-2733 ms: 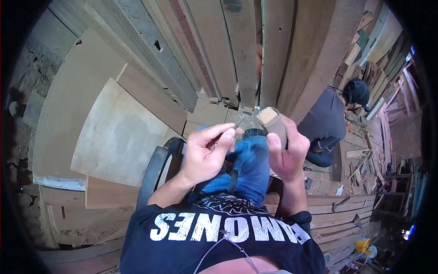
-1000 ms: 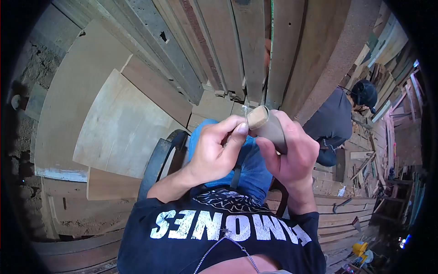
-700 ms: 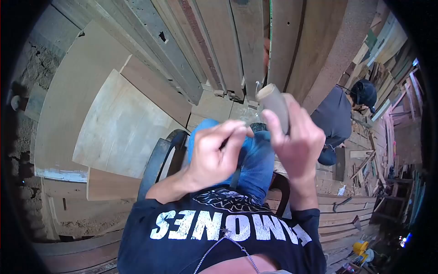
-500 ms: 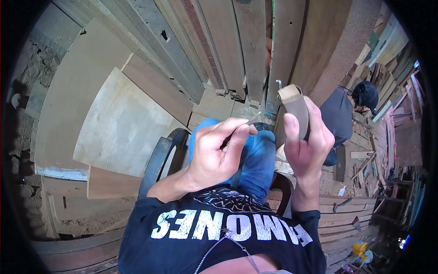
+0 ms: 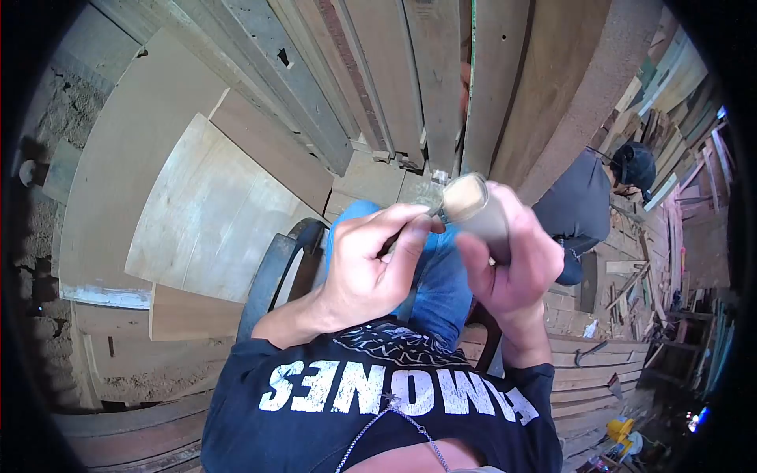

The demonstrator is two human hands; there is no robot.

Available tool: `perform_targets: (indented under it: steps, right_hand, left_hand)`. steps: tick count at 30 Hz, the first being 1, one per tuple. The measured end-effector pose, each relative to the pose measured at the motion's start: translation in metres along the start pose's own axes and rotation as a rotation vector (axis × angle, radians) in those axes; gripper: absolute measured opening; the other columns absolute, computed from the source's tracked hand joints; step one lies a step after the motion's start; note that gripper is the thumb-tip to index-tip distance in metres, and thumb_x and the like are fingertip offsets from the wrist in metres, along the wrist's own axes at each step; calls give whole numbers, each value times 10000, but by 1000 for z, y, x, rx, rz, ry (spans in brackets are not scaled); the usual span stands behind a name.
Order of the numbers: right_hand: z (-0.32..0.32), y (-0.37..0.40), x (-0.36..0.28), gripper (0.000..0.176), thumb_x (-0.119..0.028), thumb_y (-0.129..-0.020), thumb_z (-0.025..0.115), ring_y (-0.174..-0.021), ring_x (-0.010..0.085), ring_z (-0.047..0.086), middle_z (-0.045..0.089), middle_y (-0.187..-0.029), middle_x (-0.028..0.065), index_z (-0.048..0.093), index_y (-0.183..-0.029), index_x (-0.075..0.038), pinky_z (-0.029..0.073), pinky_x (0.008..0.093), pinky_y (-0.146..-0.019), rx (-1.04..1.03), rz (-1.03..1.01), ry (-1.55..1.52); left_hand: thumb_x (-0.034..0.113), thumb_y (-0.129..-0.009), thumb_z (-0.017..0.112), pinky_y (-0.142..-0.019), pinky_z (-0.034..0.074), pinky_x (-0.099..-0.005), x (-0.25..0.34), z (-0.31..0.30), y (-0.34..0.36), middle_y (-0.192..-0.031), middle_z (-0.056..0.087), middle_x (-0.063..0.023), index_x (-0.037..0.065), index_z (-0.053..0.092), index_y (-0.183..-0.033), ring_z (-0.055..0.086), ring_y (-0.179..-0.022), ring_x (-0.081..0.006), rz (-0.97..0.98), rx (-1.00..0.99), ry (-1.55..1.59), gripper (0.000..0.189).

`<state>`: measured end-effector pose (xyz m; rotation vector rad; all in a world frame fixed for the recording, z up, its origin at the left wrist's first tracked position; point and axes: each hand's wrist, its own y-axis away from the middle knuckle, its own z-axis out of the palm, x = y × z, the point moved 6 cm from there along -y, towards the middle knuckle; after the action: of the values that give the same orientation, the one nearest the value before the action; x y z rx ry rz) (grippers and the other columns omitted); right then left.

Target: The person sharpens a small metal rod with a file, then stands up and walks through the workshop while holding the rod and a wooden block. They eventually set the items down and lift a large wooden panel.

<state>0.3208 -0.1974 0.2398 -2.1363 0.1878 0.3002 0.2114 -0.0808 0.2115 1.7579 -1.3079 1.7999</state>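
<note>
A brownish, rounded block [image 5: 482,213] with a pale end face is in my right hand [image 5: 524,248], thumb on the near side and fingers round the far side. My left hand [image 5: 371,256] is closed in a pinch on a small thin piece [image 5: 434,211] that mostly hides between thumb and forefinger. The tip of that piece is close to the block's pale end; whether they touch is unclear. Both hands are above my lap in blue jeans [image 5: 438,272].
Long wooden boards [image 5: 430,71] stand ahead. Pale plywood sheets [image 5: 209,213] lean at the left. Another person [image 5: 579,197] in dark clothes is at the right, beside a dark cap [image 5: 633,164]. Wood scraps [image 5: 627,292] litter the right side, and a yellow tool [image 5: 620,430] lies lower right.
My right hand has moved left and slightly down and turned the block, so its pale end faces me more and is beside my left fingertips. My left hand has barely moved.
</note>
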Motion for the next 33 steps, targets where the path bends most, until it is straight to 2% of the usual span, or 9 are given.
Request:
perform_targets:
  steps: [1,2,4,10,18,24,27,30,33]
  right_hand:
    - [0,-4,3,492,-358,-815,735,-576,239,620,644,-782,124,603,-1095,24,491,333,-488,46,7,63]
    - [-1,-7,12,446,-302,-826,732,-611,254,645,661,-815,145,603,-1089,34,509,342,-516,-50,139,102]
    - [-6,-7,18,420,-272,-834,722,-670,270,675,674,-872,162,602,-1077,48,535,339,-568,17,131,-21]
    - [-7,3,12,453,-285,-844,711,-738,278,697,678,-937,196,580,-1096,69,555,323,-643,6,126,-238]
    - [-6,5,11,482,-313,-851,703,-742,277,698,676,-936,205,574,-1102,77,552,315,-652,10,131,-291]
    - [-10,5,7,525,-373,-846,701,-710,254,693,675,-892,189,584,-1102,70,546,307,-617,29,87,-278]
    - [-9,6,3,563,-441,-820,710,-607,225,645,647,-785,131,607,-1098,37,510,304,-527,19,37,-207]
    - [-8,2,-4,552,-430,-806,724,-580,218,625,637,-764,110,613,-1096,26,495,303,-502,-9,-33,-49]
    - [-5,-2,-1,507,-385,-799,737,-567,212,613,635,-752,93,622,-1099,8,483,313,-486,-2,-10,52]
  left_hand:
    - [0,-897,575,-580,493,-251,0,0,1,-793,681,-138,-59,638,-962,644,-639,-151,4,-11,3,108]
    - [0,-897,575,-580,493,-251,3,-1,0,-793,681,-138,-59,638,-962,644,-639,-151,8,-16,1,108]
    - [-2,-895,576,-572,487,-240,18,-4,3,-812,691,-127,-64,638,-952,633,-629,-134,89,23,-18,105]
    - [-1,-901,568,-567,479,-231,13,1,0,-823,696,-116,-70,640,-935,621,-625,-120,59,-10,43,106]
    - [22,-924,557,-526,440,-209,9,0,3,-798,695,-85,-62,642,-961,562,-580,-67,-37,-54,74,125]
    - [7,-913,566,-518,432,-213,9,4,2,-777,686,-81,-58,642,-963,547,-575,-64,-29,-23,95,112]
    - [-1,-905,570,-522,431,-211,6,5,2,-771,683,-86,-54,642,-962,548,-579,-65,-16,-12,114,106]
    - [-1,-903,568,-537,443,-215,3,4,2,-765,679,-92,-49,642,-962,568,-592,-79,-76,-28,68,106]
    - [5,-901,566,-555,463,-238,-3,3,1,-758,673,-99,-48,640,-956,593,-607,-103,-92,-54,60,107]
